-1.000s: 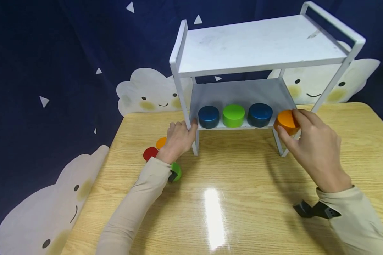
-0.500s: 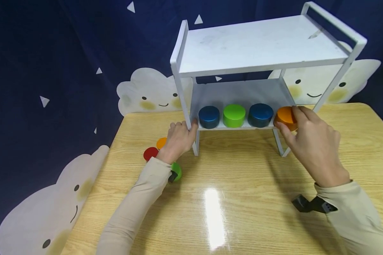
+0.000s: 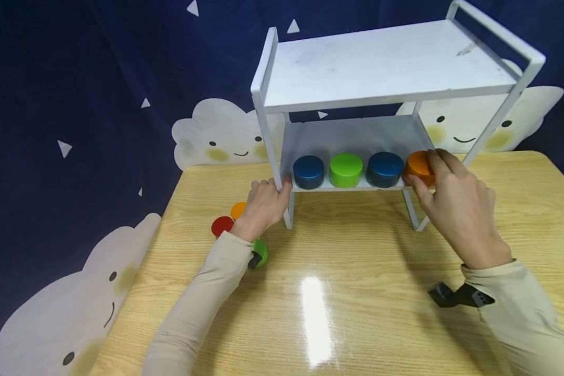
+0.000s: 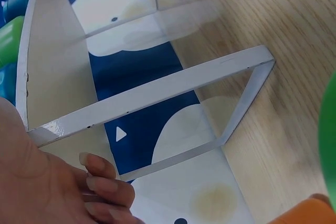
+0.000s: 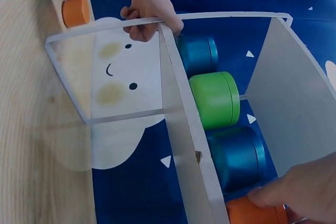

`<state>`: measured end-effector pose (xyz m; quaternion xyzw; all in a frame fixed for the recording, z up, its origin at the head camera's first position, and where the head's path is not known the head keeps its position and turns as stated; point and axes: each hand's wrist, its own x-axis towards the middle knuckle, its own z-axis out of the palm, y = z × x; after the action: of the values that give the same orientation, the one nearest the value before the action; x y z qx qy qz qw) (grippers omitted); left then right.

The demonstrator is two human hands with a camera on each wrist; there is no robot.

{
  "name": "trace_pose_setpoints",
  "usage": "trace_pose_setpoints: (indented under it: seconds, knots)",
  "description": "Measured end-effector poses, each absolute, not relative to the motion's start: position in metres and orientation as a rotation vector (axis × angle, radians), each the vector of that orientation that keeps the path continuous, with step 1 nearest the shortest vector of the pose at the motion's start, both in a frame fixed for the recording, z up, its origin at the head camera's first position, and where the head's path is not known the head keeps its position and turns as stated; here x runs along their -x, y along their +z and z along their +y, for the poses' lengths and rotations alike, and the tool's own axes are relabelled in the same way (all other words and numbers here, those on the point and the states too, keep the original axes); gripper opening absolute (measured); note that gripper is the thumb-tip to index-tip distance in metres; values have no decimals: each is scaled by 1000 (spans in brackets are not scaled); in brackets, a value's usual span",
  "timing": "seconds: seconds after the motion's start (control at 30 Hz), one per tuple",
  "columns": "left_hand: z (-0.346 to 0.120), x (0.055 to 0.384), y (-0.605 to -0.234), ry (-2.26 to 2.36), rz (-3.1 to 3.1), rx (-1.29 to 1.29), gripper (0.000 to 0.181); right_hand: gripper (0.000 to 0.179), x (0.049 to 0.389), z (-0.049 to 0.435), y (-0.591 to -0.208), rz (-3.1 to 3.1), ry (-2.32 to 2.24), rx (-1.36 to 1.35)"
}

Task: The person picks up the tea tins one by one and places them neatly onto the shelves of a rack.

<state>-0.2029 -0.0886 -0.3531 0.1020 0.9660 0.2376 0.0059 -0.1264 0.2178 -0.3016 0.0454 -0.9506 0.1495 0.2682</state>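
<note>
My right hand [image 3: 465, 209] holds an orange round tin [image 3: 418, 167] between thumb and fingers at the right end of the white rack's lower shelf [image 3: 352, 189]. Left of it in a row stand a blue tin [image 3: 384, 169], a bright green tin [image 3: 345, 171] and another blue tin [image 3: 308, 172]. My left hand [image 3: 265, 206] grips the rack at its left front post, thumb over the shelf end and fingers outside, as the right wrist view shows. The orange tin [image 5: 254, 211] is partly hidden under my right thumb.
On the wooden table [image 3: 357, 292], behind my left forearm, lie a red tin [image 3: 222, 225], an orange tin [image 3: 238, 210] and a partly hidden green tin [image 3: 260, 253]. The rack's bare top shelf [image 3: 385, 62] overhangs the row. A dark blue curtain [image 3: 98, 68] hangs behind.
My right hand has pushed the orange tin back and slightly left, from the front edge further onto the lower shelf beside the blue tin. The left hand keeps its place on the rack.
</note>
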Motion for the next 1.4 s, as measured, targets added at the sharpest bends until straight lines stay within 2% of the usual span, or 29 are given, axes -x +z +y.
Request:
trace_pose_setpoints:
  seconds: [0.6, 0.83, 1.13, 1.4]
  knots:
    - [-89, 204, -354, 712, 3017, -373, 59, 46, 131, 219, -304, -2545, 419, -144]
    - [-88, 204, -354, 743, 3010, -335, 61, 54, 126, 220, -304, -2514, 444, -155]
    - [-87, 205, -352, 693, 3019, -408, 57, 30, 114, 231, -312, -2166, 590, -135]
    - [-89, 204, -352, 586, 3042, -464, 49, 26, 115, 251, -324, -2201, 579, 18]
